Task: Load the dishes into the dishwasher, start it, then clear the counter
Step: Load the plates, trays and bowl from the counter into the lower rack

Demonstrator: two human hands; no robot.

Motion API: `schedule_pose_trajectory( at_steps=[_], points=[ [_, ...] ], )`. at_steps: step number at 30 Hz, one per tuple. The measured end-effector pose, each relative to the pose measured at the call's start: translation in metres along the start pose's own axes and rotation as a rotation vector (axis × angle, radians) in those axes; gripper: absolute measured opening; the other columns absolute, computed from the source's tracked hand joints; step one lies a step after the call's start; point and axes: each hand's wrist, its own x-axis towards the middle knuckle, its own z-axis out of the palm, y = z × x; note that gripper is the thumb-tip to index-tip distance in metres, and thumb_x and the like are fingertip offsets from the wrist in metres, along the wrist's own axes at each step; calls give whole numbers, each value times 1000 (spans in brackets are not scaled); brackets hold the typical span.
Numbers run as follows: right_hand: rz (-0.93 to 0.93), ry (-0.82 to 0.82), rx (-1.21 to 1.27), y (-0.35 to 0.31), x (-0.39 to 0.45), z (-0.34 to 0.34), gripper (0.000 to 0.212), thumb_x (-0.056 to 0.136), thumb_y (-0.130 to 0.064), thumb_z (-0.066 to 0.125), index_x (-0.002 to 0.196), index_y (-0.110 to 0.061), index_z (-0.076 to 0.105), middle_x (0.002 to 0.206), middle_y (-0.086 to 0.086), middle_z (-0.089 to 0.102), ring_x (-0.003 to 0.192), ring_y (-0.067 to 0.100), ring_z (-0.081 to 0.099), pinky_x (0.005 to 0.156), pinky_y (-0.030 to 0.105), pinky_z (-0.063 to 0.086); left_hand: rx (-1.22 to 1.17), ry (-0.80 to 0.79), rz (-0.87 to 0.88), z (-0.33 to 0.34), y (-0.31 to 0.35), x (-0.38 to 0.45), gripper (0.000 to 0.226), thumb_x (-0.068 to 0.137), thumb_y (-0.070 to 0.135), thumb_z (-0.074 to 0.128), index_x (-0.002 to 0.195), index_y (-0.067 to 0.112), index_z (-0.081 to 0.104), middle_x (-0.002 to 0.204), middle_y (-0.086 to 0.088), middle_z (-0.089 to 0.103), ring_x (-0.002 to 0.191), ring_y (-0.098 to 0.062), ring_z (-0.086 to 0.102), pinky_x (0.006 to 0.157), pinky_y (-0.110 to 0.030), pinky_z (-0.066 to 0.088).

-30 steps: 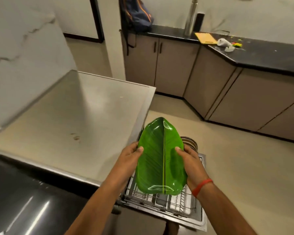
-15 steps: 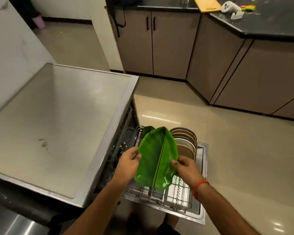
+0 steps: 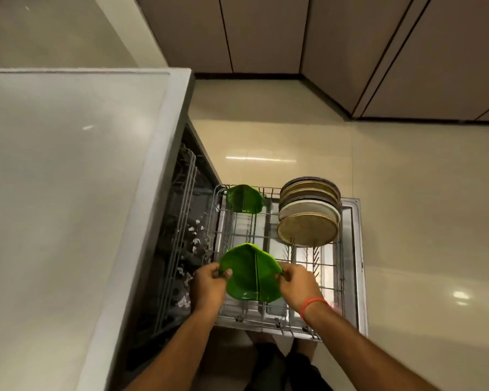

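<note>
Wire rack: round plates, green plate

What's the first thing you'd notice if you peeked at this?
A bright green leaf-shaped plate stands out, gripped by the left hand and right hand over the near end of the pulled-out wire dishwasher rack. At the rack's far right a row of round beige and brown plates stands on edge; a second green leaf plate stands far left.

The rack has open tines across its middle and near right part. A stack of round plates fills its far right corner, a green plate its far left corner, and the surface edge borders its left side.
</note>
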Motion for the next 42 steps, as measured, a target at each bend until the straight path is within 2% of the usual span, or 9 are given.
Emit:
schedule_pose_trajectory(
  at_steps=[2, 4, 6, 15, 21, 29, 32, 38, 42],
  points=[
    [7, 6, -52, 5, 30, 16, 25, 92, -17, 55, 106, -24, 75, 95, 9, 76, 92, 30, 70, 83, 37, 57, -24, 38, -26, 17, -7, 31, 23, 90, 5, 73, 76, 24, 68, 77, 3, 70, 91, -32, 71, 85, -42, 56],
    [12, 21, -94, 5, 60, 25, 26, 93, -18, 54, 109, -23, 73, 100, 11, 75, 94, 32, 70, 85, 39, 57, -43, 84, -29, 31, -8, 62, 11, 92, 3, 70, 92, 14, 73, 82, 1, 68, 91, -29, 67, 78, -32, 49],
    [-11, 36, -153, 4, 93, 33, 26, 92, -22, 54, 110, -22, 72, 102, 13, 74, 96, 35, 70, 86, 41, 57, -34, 139, -31, 43, -10, 92, 14, 92, 2, 68, 105, 7, 73, 89, -6, 68, 88, -24, 61, 75, -29, 43],
    [-112, 151, -290, -41, 221, 32, 30, 87, -16, 56, 113, -14, 70, 108, 20, 71, 104, 40, 67, 94, 45, 54, -109, 273, 51, 75, 16, 222, 18, 88, -2, 63, 101, 2, 75, 88, -11, 67, 82, -18, 54, 70, -33, 47],
    [-170, 217, -341, -56, 279, 27, 29, 87, -17, 56, 111, -16, 72, 105, 16, 71, 98, 37, 67, 89, 40, 56, -142, 295, 107, 85, 44, 287, 21, 88, -5, 60, 98, 6, 74, 82, -1, 62, 81, -15, 53, 67, -26, 44],
    [-170, 197, -349, -41, 307, 41, 26, 89, -23, 60, 112, -19, 72, 104, 12, 71, 96, 35, 67, 90, 44, 56, -20, 290, 112, 91, 40, 312, 19, 83, -2, 58, 83, 8, 74, 59, 3, 54, 69, -13, 47, 63, -26, 38],
    [-168, 195, -350, -36, 313, 44, 26, 91, -23, 59, 114, -21, 70, 105, 12, 71, 97, 35, 67, 91, 45, 56, 26, 301, 94, 93, 31, 313, 22, 80, -2, 55, 81, 11, 73, 79, -13, 71, 68, -15, 48, 63, -27, 40],
    [-171, 199, -402, -31, 323, 46, 27, 91, -24, 56, 115, -20, 69, 107, 14, 70, 99, 37, 66, 89, 43, 56, 77, 283, 79, 96, 24, 315, 27, 83, -2, 52, 78, 18, 69, 72, 2, 61, 72, -18, 56, 63, -25, 44],
    [-145, 169, -408, -25, 328, 49, 27, 91, -23, 59, 115, -17, 68, 107, 14, 70, 98, 36, 66, 90, 46, 56, 126, 246, 81, 99, 21, 317, 25, 87, -1, 54, 84, 16, 73, 88, -10, 73, 87, -28, 70, 65, -23, 45]
  ],
)
